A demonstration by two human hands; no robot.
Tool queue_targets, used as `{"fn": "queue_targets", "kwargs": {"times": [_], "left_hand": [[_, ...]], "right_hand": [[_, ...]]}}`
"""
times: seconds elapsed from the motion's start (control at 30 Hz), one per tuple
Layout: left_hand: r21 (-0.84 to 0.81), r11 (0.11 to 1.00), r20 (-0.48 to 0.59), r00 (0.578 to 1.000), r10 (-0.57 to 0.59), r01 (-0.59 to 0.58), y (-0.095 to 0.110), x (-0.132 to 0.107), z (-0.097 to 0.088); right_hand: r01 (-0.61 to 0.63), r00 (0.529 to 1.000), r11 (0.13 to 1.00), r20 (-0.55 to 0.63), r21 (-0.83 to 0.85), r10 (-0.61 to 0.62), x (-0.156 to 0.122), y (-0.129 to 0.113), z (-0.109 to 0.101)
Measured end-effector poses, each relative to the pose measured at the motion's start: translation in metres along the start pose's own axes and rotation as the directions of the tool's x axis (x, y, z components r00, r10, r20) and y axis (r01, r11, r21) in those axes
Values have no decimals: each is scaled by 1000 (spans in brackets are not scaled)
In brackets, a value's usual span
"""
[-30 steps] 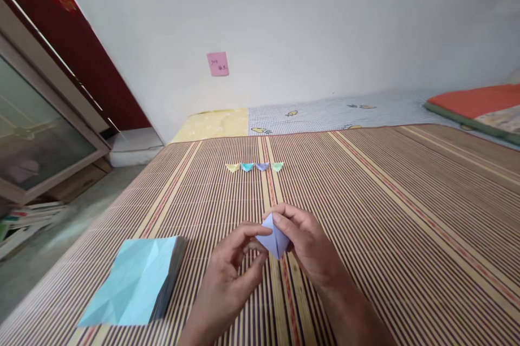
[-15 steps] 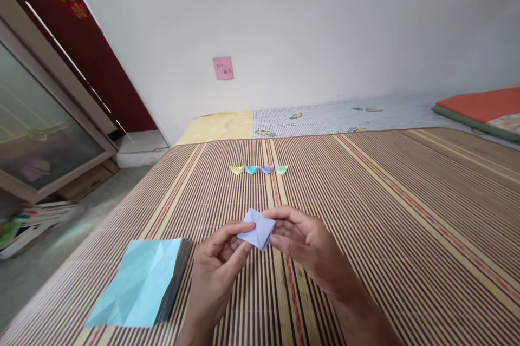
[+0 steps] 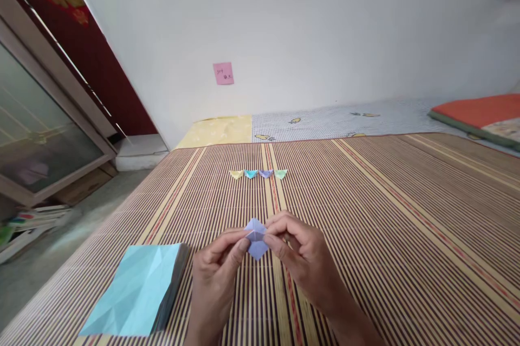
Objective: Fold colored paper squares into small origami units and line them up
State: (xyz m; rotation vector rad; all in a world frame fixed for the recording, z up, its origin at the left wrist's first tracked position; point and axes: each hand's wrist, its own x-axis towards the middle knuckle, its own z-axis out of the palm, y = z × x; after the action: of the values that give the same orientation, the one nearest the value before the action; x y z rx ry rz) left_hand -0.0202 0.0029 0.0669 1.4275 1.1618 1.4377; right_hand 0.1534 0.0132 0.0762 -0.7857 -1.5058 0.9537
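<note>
Between my two hands is a small piece of folded purple paper [image 3: 257, 249], held above the striped mat [image 3: 365, 237]. My left hand [image 3: 221, 265] pinches its left side between thumb and fingers. On the right side, my right hand [image 3: 298, 248] pinches it the same way. A crease or raised edge runs across the paper's middle, and points stick out at top and bottom. Farther off on the mat lies a row of small folded paper pieces: yellow [image 3: 236, 174], turquoise [image 3: 251, 174], purple [image 3: 265, 174] and green [image 3: 280, 174].
A thick stack of creased light-blue paper sheets [image 3: 134, 289] lies left of my left hand. A pink note [image 3: 223, 73] is stuck to the white wall. Orange folded bedding [image 3: 479, 110] lies at the far right. Left of the mat are floor and a glass-panelled door [image 3: 40, 140].
The folded purple paper has been turned and its folds reshaped, so a crosswise ridge now faces me. My right fingers have closed in over its right side. The view has tilted slightly upward.
</note>
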Motion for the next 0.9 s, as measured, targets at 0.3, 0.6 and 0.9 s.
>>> {"fn": "queue_targets", "kwargs": {"times": [0.3,0.6,0.9], "left_hand": [[-89,979,-22,982,-185,183,6,-3,11],[-98,962,191,954,-233,255,9,-1,16],[-2,976,173,961,-215,219,9,0,13]], "right_hand": [[-85,996,996,26,-24,85,-2,1,1],[-216,976,976,18,5,216,-2,6,-9],[-190,971,977,128,-101,202,0,5,-14]]}}
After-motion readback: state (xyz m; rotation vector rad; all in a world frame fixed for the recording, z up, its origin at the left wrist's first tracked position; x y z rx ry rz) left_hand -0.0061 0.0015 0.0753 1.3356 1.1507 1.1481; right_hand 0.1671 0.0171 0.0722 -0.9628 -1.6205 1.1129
